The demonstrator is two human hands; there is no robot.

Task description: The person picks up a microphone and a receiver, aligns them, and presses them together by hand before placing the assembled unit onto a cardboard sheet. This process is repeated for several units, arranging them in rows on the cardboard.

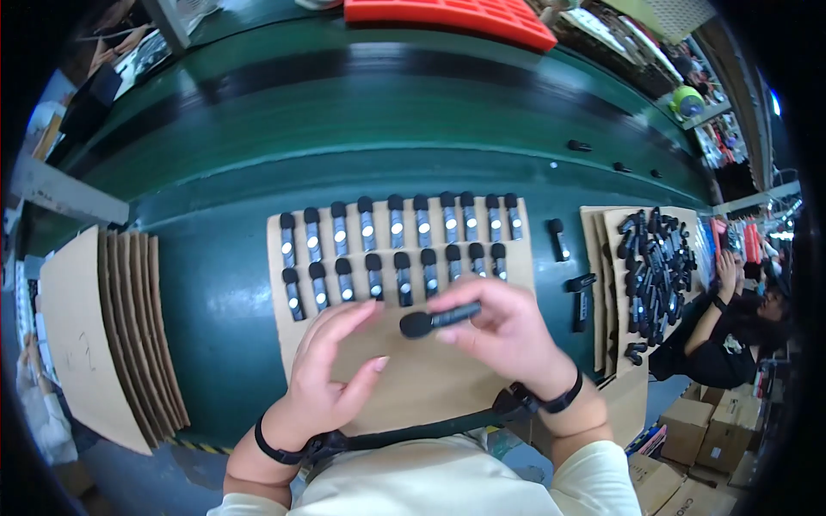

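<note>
My right hand [512, 331] pinches a small black clip-on microphone [437, 321] between thumb and fingers, its foam head pointing left. Facing it, my left hand [323, 370] is open, thumb and fingers apart, with nothing in it. Both hands are over a brown cardboard sheet [400, 378] on the green worktop. Across the far part of the sheet, similar microphones [397, 225] lie in two rows, foam heads away from me, many with a pale round spot. My hands partly cover the nearer row.
Cardboard sheets [142, 335] stand stacked at the left. A heap of microphones [656, 275] lies on cardboard at the right; a few others [559, 240] lie beside it. Beyond runs a green conveyor belt [370, 95], with a red tray [452, 13] behind. Another person [727, 335] sits at far right, near cartons [688, 426].
</note>
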